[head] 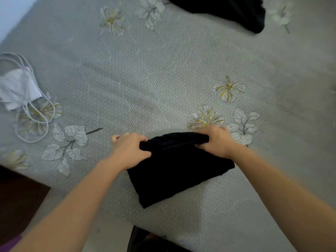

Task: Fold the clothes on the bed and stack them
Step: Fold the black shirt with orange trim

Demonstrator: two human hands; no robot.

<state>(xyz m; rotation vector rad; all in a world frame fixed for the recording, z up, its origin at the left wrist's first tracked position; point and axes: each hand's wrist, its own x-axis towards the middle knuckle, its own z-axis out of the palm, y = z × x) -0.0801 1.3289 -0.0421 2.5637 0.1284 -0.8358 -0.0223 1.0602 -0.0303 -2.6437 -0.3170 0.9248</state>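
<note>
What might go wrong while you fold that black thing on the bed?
The left hand and right hand grip only the bunched far edge of the black garment, so the fold may come out crooked or the lower layers may slip apart. It also lies close to the near side of the bed and might slide off. The white garment has loose cords that could tangle later.

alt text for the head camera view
The left hand and right hand both grip the far edge of a folded black garment on a grey flowered bedsheet. A white corded cloth lies left, another dark garment at top.
</note>
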